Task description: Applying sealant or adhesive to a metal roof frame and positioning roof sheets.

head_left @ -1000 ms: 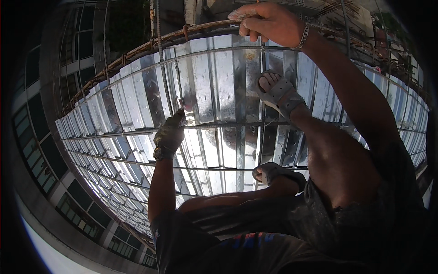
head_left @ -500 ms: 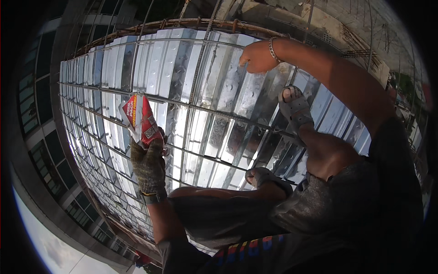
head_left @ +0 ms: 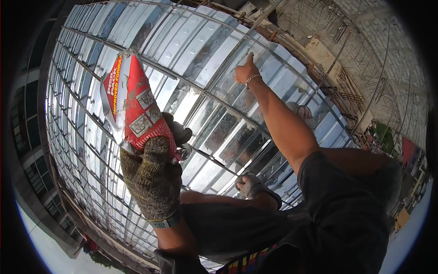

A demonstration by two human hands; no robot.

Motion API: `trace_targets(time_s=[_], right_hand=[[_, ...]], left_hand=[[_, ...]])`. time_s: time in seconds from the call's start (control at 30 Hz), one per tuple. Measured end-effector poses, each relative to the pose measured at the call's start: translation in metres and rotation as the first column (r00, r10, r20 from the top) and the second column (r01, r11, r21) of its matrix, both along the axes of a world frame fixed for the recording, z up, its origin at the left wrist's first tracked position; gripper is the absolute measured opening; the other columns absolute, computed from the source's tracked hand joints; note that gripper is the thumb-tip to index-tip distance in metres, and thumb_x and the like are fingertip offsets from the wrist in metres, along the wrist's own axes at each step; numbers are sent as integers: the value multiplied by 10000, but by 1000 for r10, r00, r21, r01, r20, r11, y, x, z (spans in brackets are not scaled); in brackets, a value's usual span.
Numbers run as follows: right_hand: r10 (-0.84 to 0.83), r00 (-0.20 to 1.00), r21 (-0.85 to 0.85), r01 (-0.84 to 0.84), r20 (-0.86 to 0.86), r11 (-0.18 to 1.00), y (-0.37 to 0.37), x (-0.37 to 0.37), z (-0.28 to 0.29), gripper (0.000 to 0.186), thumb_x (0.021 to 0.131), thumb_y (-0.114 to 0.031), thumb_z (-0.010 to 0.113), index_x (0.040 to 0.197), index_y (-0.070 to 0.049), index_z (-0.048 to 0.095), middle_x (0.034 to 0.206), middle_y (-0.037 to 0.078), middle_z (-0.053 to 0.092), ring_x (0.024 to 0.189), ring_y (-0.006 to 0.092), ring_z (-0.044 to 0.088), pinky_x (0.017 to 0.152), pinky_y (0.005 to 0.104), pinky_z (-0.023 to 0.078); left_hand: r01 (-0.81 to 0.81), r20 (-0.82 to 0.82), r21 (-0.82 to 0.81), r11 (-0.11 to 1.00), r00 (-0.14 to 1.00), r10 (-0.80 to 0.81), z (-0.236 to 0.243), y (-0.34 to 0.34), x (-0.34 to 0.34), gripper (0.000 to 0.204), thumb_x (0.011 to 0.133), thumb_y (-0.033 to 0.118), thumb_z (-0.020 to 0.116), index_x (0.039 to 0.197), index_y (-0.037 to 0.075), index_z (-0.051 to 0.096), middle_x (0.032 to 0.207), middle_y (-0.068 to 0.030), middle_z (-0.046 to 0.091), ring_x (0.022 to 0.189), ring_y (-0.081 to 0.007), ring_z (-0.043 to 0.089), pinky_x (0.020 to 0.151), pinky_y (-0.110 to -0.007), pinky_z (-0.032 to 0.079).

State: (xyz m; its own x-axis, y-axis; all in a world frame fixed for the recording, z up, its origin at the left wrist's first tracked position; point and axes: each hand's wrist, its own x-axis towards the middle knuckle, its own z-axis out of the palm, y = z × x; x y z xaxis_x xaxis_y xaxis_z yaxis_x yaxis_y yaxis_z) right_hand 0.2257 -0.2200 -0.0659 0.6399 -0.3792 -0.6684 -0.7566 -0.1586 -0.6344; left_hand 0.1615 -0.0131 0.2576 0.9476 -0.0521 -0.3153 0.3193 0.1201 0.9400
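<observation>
My left hand (head_left: 153,176), in a worn knitted glove (head_left: 155,194), is closed firmly round the lower end of a red and white packet (head_left: 140,102). This grip is drawn in just as far as the packet's thickness lets it; the wrap creases and bunches under my fingers, and a crumpled bit of it pokes out beside them. The packet stands up out of my fist, its narrow end pointing away from me and leaning a little to the left, with grey smears on that end. It is in the air over the ribbed metal sheets (head_left: 171,52), well apart from my other hand. A strap (head_left: 167,222) circles my left wrist.

My right hand (head_left: 247,71) is bare, reached out ahead over the sheets, mostly curled with one digit sticking out forward. I cannot tell whether that grip has hold of anything or touches the metal or a bar. A chain bracelet (head_left: 253,79) sits at that wrist.

Ribbed steel bars (head_left: 206,93) cross over the sheets in a grid. One sandalled foot (head_left: 253,188) is on the sheets; the other shows partly behind my right forearm. A windowed building (head_left: 34,150) stands to the left, and rough concrete ground (head_left: 388,86) lies at the upper right.
</observation>
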Motion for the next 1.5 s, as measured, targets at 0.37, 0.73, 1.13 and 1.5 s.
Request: trace_targets(time_s=[0.37, 0.73, 1.13, 1.5], right_hand=[[-521, 852, 601, 445, -55, 664, 4, 24, -5, 765, 858, -82, 384, 1377, -240, -155, 578, 105, 475, 384, 164, 407, 335, 301, 322], [-525, 849, 631, 437, -54, 641, 21, 21, 4, 767, 814, -93, 352, 1391, -212, -139, 715, 138, 588, 386, 136, 399, 330, 287, 315], [-563, 822, 590, 497, -86, 636, 29, -2, 14, 732, 819, -123, 386, 1403, -117, -55, 865, 187, 620, 411, 137, 418, 346, 298, 344], [-272, 946, 655, 95, 175, 749, 51, 5, -14, 771, 788, -81, 397, 1387, -55, -89, 775, 131, 636, 397, 166, 442, 343, 303, 351]], left_hand=[[-68, -37, 172, 983, 997, 75, -4, 37, -15, 553, 736, 260, 703, 1120, -68, 478, 942, -181, 611, 792, -266, 632, 699, -400, 534], [-51, 13, 88, 995, 999, 50, 3, 45, -20, 514, 759, 226, 674, 1124, -73, 469, 965, -199, 598, 791, -294, 635, 680, -396, 541], [-48, 10, 136, 990, 999, 47, 4, 38, -21, 537, 745, 231, 687, 1122, -81, 466, 953, -191, 606, 774, -285, 640, 633, -364, 550], [-61, 0, 110, 992, 998, 61, 5, 35, -17, 546, 741, 239, 699, 1119, -81, 470, 933, -186, 611, 762, -288, 643, 609, -345, 551]])
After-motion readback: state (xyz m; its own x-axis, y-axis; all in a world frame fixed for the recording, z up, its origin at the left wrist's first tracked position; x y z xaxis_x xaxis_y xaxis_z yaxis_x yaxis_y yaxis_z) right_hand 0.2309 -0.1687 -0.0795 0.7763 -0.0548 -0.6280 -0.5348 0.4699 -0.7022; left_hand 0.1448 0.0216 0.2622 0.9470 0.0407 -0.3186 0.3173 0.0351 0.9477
